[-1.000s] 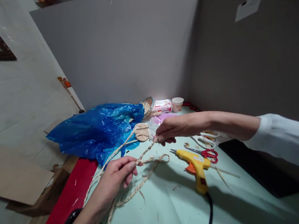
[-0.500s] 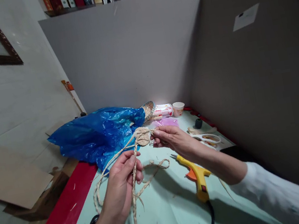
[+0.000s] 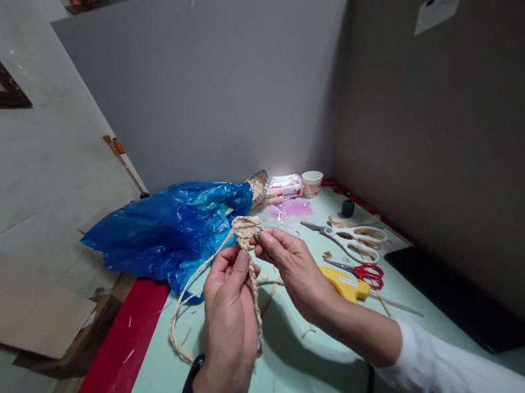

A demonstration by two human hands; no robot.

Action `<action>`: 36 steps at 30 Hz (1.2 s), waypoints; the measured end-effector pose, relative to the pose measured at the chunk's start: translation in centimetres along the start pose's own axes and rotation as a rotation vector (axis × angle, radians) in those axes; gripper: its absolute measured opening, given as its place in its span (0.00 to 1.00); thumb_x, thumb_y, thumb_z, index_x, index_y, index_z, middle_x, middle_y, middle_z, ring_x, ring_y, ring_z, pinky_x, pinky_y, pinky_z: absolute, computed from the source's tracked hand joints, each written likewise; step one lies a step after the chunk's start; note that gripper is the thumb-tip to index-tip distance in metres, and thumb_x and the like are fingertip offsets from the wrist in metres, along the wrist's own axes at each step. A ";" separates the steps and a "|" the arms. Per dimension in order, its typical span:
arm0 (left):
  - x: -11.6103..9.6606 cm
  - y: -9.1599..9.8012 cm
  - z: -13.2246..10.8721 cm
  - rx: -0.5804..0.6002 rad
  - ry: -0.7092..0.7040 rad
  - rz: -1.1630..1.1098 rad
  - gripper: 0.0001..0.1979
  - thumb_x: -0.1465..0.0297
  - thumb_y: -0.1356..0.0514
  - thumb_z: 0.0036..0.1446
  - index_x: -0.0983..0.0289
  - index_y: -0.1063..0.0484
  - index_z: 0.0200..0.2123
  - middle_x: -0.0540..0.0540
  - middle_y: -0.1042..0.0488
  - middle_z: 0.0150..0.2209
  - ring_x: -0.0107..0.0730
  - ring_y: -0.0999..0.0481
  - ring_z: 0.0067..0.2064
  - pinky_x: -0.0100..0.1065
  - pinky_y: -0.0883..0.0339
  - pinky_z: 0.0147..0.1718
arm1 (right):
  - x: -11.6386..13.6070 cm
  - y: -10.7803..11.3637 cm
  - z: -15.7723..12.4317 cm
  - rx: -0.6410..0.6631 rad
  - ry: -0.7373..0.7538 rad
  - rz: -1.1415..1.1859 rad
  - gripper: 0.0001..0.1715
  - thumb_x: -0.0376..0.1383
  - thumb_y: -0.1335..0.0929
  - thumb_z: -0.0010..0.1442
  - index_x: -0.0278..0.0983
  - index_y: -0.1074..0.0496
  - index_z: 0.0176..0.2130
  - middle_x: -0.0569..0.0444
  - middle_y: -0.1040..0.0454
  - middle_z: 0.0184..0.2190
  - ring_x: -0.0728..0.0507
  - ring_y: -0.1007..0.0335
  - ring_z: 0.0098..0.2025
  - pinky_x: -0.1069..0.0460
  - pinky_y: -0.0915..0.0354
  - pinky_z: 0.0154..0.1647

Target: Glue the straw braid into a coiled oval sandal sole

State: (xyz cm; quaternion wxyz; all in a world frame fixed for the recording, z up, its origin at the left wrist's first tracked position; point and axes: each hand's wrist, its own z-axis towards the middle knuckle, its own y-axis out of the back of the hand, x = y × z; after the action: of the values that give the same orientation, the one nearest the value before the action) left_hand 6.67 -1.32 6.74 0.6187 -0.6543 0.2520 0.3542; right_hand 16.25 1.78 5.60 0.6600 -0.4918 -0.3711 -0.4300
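Observation:
A beige braided straw cord [image 3: 257, 306] runs down from a small coiled woven piece [image 3: 246, 228] made of the same braid. My left hand [image 3: 229, 297] pinches the braid just below the coiled piece, thumb on top. My right hand [image 3: 290, 262] grips the piece's lower right edge between thumb and fingers. Both hands are close together above the table, and the fingertips partly cover the join. A loose loop of the cord hangs to the left and reaches the table. Behind my right wrist lies a yellow glue gun [image 3: 345, 282], partly hidden.
White-handled scissors [image 3: 350, 235] and red-handled scissors [image 3: 366, 273] lie at the right, near a black flat object [image 3: 458, 297]. A blue plastic bag [image 3: 172, 233] covers the back left. A paper cup [image 3: 312, 182] stands at the back, before the grey partition [image 3: 212, 83].
My right hand has come down and left, closer to my left hand. The coiled piece now stands upright between them. The red-handled scissors have come into sight, and the view has shifted slightly.

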 end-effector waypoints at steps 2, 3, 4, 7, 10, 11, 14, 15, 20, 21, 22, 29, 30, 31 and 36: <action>0.2 -0.2 0.1 -0.009 -0.021 -0.022 0.10 0.73 0.30 0.50 0.63 0.27 0.35 0.48 0.24 0.34 0.24 0.27 0.35 0.27 0.33 0.42 | 0.0 -0.4 -0.3 -0.001 0.003 0.008 0.15 0.46 0.31 0.60 0.39 0.31 0.27 0.59 0.35 0.27 0.46 0.39 0.32 0.51 0.40 0.38; 0.3 -0.3 0.2 -0.012 -0.028 -0.031 0.10 0.73 0.30 0.51 0.63 0.27 0.35 0.48 0.24 0.35 0.24 0.27 0.35 0.28 0.33 0.43 | 0.1 -0.6 -0.4 -0.004 0.002 0.015 0.16 0.45 0.31 0.60 0.39 0.32 0.27 0.59 0.36 0.26 0.46 0.40 0.31 0.52 0.40 0.37; 0.4 -0.3 0.3 -0.013 -0.030 -0.039 0.10 0.73 0.30 0.51 0.63 0.28 0.36 0.48 0.24 0.35 0.24 0.26 0.35 0.29 0.33 0.44 | 0.1 -0.8 -0.5 -0.008 0.000 0.024 0.16 0.45 0.31 0.60 0.39 0.33 0.26 0.60 0.37 0.26 0.47 0.41 0.30 0.52 0.41 0.35; 0.6 -0.3 0.5 -0.015 -0.017 -0.053 0.10 0.72 0.31 0.52 0.63 0.29 0.36 0.48 0.23 0.34 0.25 0.25 0.35 0.29 0.32 0.44 | 0.0 -1.1 -0.7 -0.027 -0.019 0.056 0.15 0.45 0.32 0.61 0.39 0.32 0.27 0.60 0.37 0.26 0.47 0.43 0.29 0.52 0.42 0.33; 0.8 -0.1 0.7 -0.026 0.008 -0.056 0.10 0.72 0.31 0.53 0.62 0.30 0.35 0.48 0.23 0.33 0.27 0.23 0.37 0.29 0.32 0.43 | -0.3 -1.3 -0.9 -0.048 -0.042 0.081 0.13 0.44 0.32 0.60 0.39 0.30 0.28 0.59 0.36 0.25 0.46 0.43 0.29 0.51 0.42 0.33; 0.9 -0.1 0.7 -0.029 0.015 -0.057 0.10 0.72 0.31 0.53 0.62 0.30 0.35 0.48 0.22 0.33 0.29 0.23 0.38 0.30 0.31 0.43 | -0.3 -1.3 -1.0 -0.057 -0.047 0.087 0.13 0.44 0.32 0.60 0.39 0.30 0.28 0.59 0.36 0.25 0.46 0.43 0.29 0.52 0.42 0.32; 1.1 0.1 0.9 -0.026 0.037 -0.061 0.10 0.72 0.31 0.53 0.62 0.30 0.35 0.49 0.21 0.33 0.33 0.21 0.42 0.32 0.31 0.46 | -0.3 -1.6 -1.2 -0.085 -0.058 0.106 0.14 0.43 0.31 0.59 0.39 0.31 0.26 0.60 0.38 0.24 0.47 0.46 0.27 0.52 0.44 0.29; 1.1 0.2 0.9 -0.022 0.044 -0.065 0.09 0.72 0.32 0.53 0.62 0.30 0.35 0.50 0.21 0.33 0.34 0.21 0.43 0.33 0.30 0.47 | -0.3 -1.7 -1.3 -0.092 -0.062 0.114 0.14 0.42 0.31 0.59 0.39 0.32 0.26 0.60 0.38 0.23 0.48 0.46 0.27 0.53 0.44 0.29; 1.5 0.5 1.2 -0.010 0.060 -0.086 0.08 0.72 0.32 0.53 0.63 0.29 0.33 0.51 0.20 0.32 0.38 0.20 0.46 0.35 0.29 0.49 | -0.2 -1.9 -1.4 -0.105 -0.085 0.155 0.14 0.42 0.32 0.59 0.37 0.32 0.25 0.60 0.39 0.23 0.49 0.48 0.27 0.54 0.45 0.28; 1.6 0.6 1.3 -0.010 0.058 -0.090 0.08 0.72 0.32 0.53 0.63 0.29 0.33 0.51 0.20 0.32 0.38 0.20 0.46 0.36 0.29 0.49 | -0.2 -1.9 -1.4 -0.108 -0.090 0.163 0.15 0.42 0.32 0.59 0.37 0.32 0.26 0.60 0.39 0.23 0.49 0.48 0.27 0.54 0.45 0.28; 1.6 0.6 1.3 -0.010 0.057 -0.094 0.08 0.73 0.31 0.53 0.63 0.29 0.32 0.51 0.20 0.32 0.38 0.20 0.46 0.36 0.29 0.49 | -0.2 -1.9 -1.4 -0.111 -0.095 0.172 0.15 0.43 0.32 0.60 0.37 0.32 0.26 0.60 0.39 0.23 0.49 0.48 0.27 0.54 0.46 0.28; 1.7 0.7 1.7 -0.024 0.090 -0.113 0.03 0.76 0.34 0.55 0.66 0.25 0.32 0.54 0.19 0.31 0.39 0.20 0.46 0.36 0.29 0.50 | -0.5 -2.1 -1.4 -0.110 -0.129 0.240 0.15 0.42 0.31 0.58 0.36 0.32 0.25 0.61 0.39 0.22 0.50 0.49 0.26 0.55 0.46 0.28; 1.7 0.6 1.8 -0.030 0.098 -0.113 0.02 0.76 0.34 0.55 0.67 0.25 0.32 0.54 0.19 0.30 0.40 0.19 0.46 0.36 0.28 0.50 | -0.6 -2.1 -1.4 -0.107 -0.133 0.250 0.15 0.42 0.31 0.58 0.35 0.31 0.25 0.61 0.38 0.22 0.50 0.49 0.26 0.55 0.46 0.28; 1.7 0.6 1.8 -0.035 0.105 -0.113 0.01 0.76 0.35 0.55 0.68 0.25 0.32 0.54 0.19 0.30 0.40 0.19 0.45 0.36 0.28 0.50 | -0.7 -2.1 -1.4 -0.103 -0.136 0.260 0.15 0.42 0.30 0.58 0.35 0.30 0.26 0.61 0.38 0.22 0.50 0.48 0.26 0.55 0.46 0.28; 1.8 0.9 2.0 -0.050 0.132 -0.115 0.02 0.77 0.34 0.54 0.67 0.24 0.31 0.53 0.20 0.28 0.38 0.19 0.45 0.35 0.28 0.49 | -1.0 -2.0 -1.6 -0.094 -0.154 0.321 0.14 0.42 0.29 0.57 0.35 0.27 0.27 0.60 0.34 0.23 0.50 0.45 0.27 0.55 0.43 0.29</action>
State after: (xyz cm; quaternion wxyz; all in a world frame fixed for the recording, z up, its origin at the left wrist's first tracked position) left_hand 6.78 0.79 4.84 0.6036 -0.7048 0.2456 0.2803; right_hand 14.12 0.16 4.95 0.6660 -0.6064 -0.3167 -0.2972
